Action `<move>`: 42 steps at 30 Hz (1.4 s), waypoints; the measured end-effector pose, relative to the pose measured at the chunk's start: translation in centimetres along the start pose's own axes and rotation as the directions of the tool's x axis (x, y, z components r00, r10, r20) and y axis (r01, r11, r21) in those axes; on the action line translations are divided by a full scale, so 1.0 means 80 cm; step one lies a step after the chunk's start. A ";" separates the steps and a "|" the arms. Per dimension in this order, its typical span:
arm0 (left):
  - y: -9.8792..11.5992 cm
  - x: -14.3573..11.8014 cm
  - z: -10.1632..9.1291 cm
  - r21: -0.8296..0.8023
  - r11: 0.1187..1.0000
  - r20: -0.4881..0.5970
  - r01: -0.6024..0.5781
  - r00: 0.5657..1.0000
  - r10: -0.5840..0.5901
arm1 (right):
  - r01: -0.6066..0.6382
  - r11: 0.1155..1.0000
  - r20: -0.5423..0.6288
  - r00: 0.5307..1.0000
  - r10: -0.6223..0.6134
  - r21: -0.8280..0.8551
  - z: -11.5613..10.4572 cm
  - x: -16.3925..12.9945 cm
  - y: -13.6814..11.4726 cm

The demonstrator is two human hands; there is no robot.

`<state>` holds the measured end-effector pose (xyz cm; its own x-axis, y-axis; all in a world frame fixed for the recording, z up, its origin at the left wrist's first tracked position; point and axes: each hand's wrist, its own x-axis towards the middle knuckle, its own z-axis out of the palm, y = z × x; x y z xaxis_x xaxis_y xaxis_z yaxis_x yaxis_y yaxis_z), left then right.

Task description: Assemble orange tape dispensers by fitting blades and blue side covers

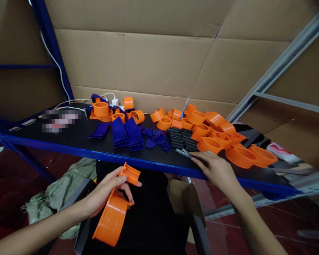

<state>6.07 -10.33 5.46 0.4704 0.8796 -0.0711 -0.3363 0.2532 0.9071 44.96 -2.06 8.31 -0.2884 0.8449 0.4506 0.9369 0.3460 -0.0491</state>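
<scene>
One orange housing is sitting clamped in the left hand; the right hand, fingers apart, is touching metal clips on the table, many orange housings waiting.

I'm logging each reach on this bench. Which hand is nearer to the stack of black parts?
Right. The right hand lies on the bench edge just below the black stack, fingers at small metal pieces. The left hand is below the bench, holding an orange part.
</scene>
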 end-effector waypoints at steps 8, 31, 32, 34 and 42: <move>-0.001 0.002 -0.001 0.021 1.000 0.000 -0.002 1.000 0.002 | -0.058 0.995 -0.065 0.997 0.053 -0.080 -0.005 0.001 -0.001; -0.007 0.004 -0.005 0.034 0.999 0.040 0.000 0.999 -0.002 | -0.178 0.896 -0.008 0.980 0.198 0.407 -0.015 0.026 -0.003; -0.008 0.004 -0.006 0.037 0.999 0.041 0.001 0.999 -0.003 | -0.194 0.878 -0.017 0.975 0.224 0.437 -0.017 0.027 -0.003; -0.009 0.004 -0.006 0.039 0.999 0.038 0.001 0.999 -0.003 | -0.209 0.840 -0.050 0.962 0.268 0.501 -0.021 0.028 -0.005; -0.004 0.002 0.005 0.059 0.997 0.038 0.053 0.998 -0.055 | -0.213 0.658 0.246 0.968 0.043 0.722 -0.049 0.021 -0.099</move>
<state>6.57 -10.42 5.34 0.5191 0.8482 -0.1051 -0.2623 0.2751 0.9249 37.80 -4.96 12.93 -0.2876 0.9334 0.2146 0.5358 0.3425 -0.7718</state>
